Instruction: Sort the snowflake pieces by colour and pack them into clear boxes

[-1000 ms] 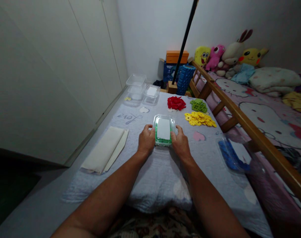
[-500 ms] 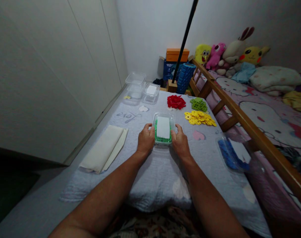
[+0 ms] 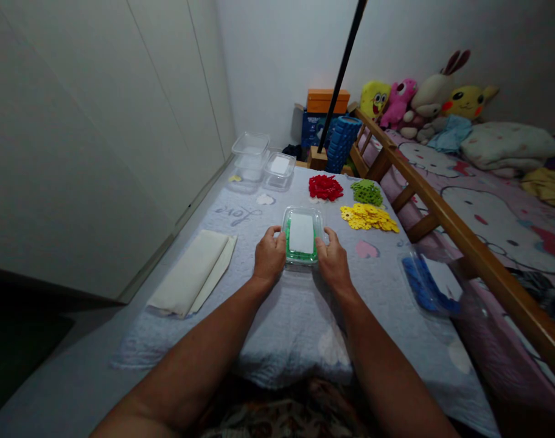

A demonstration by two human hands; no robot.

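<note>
A clear plastic box [image 3: 302, 236] with a white label on its lid and green pieces inside sits on the pale quilt [image 3: 282, 304] in front of me. My left hand [image 3: 268, 258] grips its left side with fingers curled on the edge. My right hand [image 3: 333, 260] grips its right side the same way. Beyond the box lie three loose piles of flat pieces: red [image 3: 325, 187], green [image 3: 366, 192] and yellow [image 3: 369, 218].
Empty clear boxes [image 3: 250, 155] and a lidded one [image 3: 280, 167] stand at the far left. A folded cream cloth [image 3: 193, 274] lies left. A clear box with blue pieces [image 3: 426, 283] sits right, by the wooden bed rail [image 3: 446, 219]. A black pole [image 3: 339, 79] rises behind.
Both hands keep their hold on the box; the view has shifted very slightly and the box sits a touch higher in the picture.
</note>
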